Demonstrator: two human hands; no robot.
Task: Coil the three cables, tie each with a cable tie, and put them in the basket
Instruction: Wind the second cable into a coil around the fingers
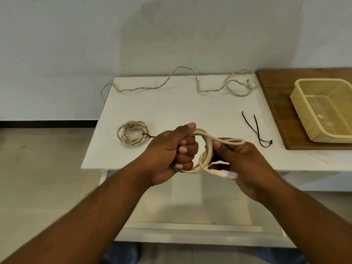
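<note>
My left grip (167,151) clutches the coil (206,149), my right grip (245,162) pinches its outer loop; I'd hold the loops tight before reaching for a tie (256,128) beyond the right grip.

The cream cable (208,148) is held half-coiled; tied coil (131,140), loose cable (129,90) lie flat.

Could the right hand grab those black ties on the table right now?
Probably not yet: the right hand pinches the coil that the left hand grips. The ties lie just beyond on bare table, so once freed, the way looks open.
</note>
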